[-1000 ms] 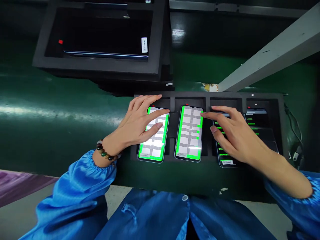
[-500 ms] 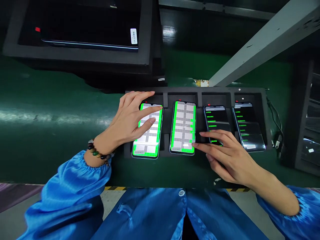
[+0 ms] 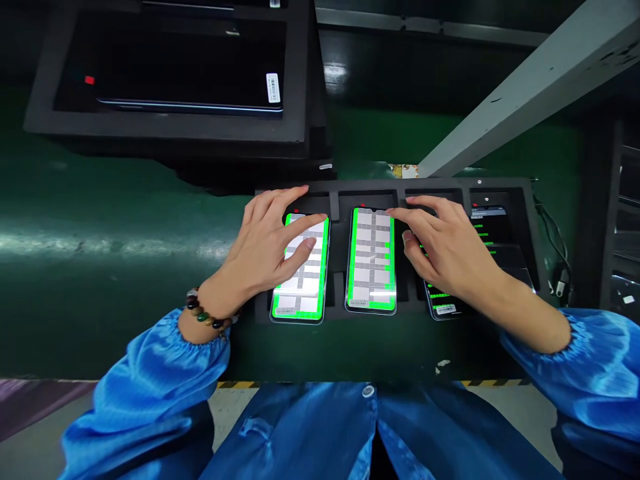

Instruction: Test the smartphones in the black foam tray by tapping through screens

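Several smartphones lie face up in a black foam tray (image 3: 339,267). My left hand (image 3: 273,243) is over the leftmost smartphone (image 3: 300,308), fingers spread, its index fingertip at the phone's upper right corner. The second smartphone (image 3: 371,257) shows a white and grey grid with a green border, like the first. My right hand (image 3: 443,240) reaches across the third smartphone (image 3: 443,303), fingers apart, and its index fingertip touches the second phone's top right corner. The third phone is mostly hidden under it. Behind my right wrist, the fourth smartphone (image 3: 493,230) shows a dark screen with green lines.
A stack of black foam trays (image 3: 295,127) with dark phones stands at the back left. A slanted grey metal bar (image 3: 505,87) comes down behind the tray. Cables (image 3: 559,267) lie at its right, beside another dark rack (image 3: 607,233) at the right edge.
My right hand has moved up along the right edge of the second phone, from near its bottom to its top corner. My left hand keeps its pose; the view has shifted slightly.
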Demonstrator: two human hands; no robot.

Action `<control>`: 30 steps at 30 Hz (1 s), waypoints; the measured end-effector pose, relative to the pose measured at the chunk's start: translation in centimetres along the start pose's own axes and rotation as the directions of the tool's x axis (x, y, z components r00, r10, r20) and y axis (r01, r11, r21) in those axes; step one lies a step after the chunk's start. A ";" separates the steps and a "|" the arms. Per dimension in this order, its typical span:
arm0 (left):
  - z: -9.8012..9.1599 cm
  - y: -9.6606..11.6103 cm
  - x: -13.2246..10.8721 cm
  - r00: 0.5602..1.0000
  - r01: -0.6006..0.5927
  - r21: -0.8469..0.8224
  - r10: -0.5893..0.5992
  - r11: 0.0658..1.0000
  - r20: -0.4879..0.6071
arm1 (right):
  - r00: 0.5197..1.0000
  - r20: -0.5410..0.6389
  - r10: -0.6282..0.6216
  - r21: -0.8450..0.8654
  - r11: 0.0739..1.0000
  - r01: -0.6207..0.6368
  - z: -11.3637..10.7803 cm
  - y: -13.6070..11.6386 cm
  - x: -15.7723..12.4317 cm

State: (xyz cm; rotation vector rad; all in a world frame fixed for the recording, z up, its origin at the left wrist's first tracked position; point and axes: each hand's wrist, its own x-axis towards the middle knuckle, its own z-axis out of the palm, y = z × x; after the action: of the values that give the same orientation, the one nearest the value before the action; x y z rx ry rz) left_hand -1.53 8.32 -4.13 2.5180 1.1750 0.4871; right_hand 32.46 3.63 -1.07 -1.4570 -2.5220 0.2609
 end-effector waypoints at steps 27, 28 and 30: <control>0.0 0.4 -1.1 0.984 0.112 0.128 -0.092 0.985 -0.155 | 0.997 0.077 -0.007 0.218 0.976 -0.010 0.4 0.6 1.6; 0.0 0.4 -1.0 0.982 0.122 0.129 -0.101 0.984 -0.163 | 0.996 0.083 -0.019 0.227 0.974 0.000 0.5 0.5 1.9; 0.2 0.4 -1.1 0.972 0.153 0.132 -0.125 0.979 -0.198 | 0.995 0.088 -0.037 0.244 0.970 0.014 0.9 0.3 2.6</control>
State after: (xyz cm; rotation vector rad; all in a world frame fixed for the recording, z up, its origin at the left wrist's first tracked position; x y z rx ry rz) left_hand -1.82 7.20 -4.27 2.5305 1.4977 0.6355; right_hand 31.20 5.95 -1.72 -1.3445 -2.4711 0.6230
